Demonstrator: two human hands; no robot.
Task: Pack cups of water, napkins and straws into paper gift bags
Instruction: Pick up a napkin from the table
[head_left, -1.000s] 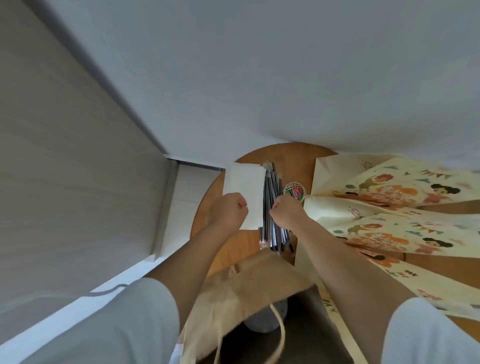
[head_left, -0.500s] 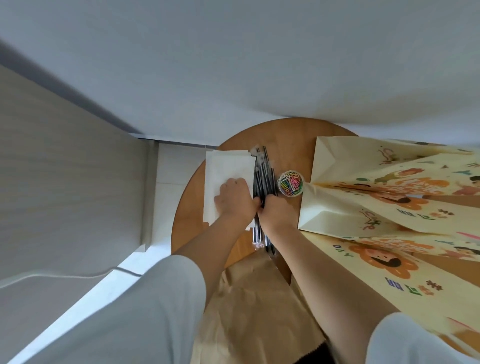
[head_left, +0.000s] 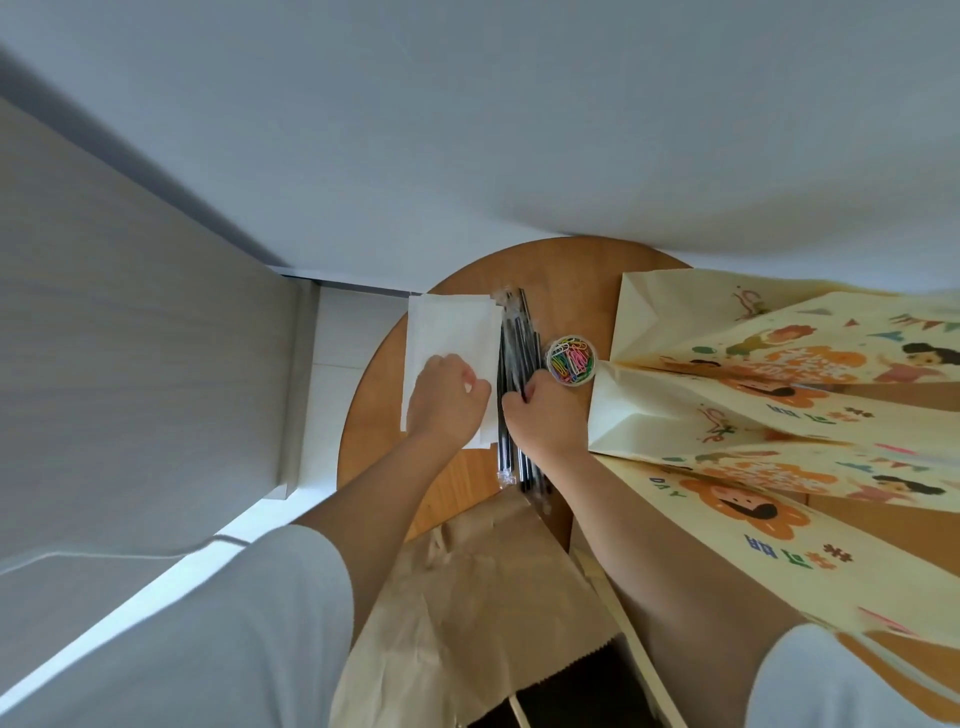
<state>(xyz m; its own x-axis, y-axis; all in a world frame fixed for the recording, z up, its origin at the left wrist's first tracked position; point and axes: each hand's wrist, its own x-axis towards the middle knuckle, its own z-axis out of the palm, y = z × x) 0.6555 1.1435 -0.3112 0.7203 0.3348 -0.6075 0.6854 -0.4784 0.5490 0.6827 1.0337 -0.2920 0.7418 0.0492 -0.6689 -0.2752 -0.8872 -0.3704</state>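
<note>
Since half a second ago little has shifted: the left hand (head_left: 448, 400) has stayed on the napkins (head_left: 450, 343), and the right hand (head_left: 540, 418) remains at the straws (head_left: 514, 358), now with a dark straw showing between its fingertips. A second ago both hands sat nearer the person, at the near ends of the napkins and straws, and the head pointed lower, so more of the brown bag's mouth was in view.

The left grip is curled, knuckles up, pressing on the near part of the napkin stack; whether it pinches a sheet I cannot tell, since the fingers are tucked under. The right grip is closed on at least one straw, just right of the napkins.

The napkins lie flat on the round table (head_left: 571, 270), partly overhanging its left edge. The wrapped black straws lie touching the napkins' right edge. Right of the straws stands a small tub of clips (head_left: 571, 359), and right of that the printed cream bags (head_left: 727, 364) lie flat and overlapping, running out of the frame. The brown bag (head_left: 467, 613) sits nearer than the napkins, between the forearms, its opening mostly cut off by the bottom edge and its inside dark. The near ends of the straws are partly hidden behind the right wrist.
</note>
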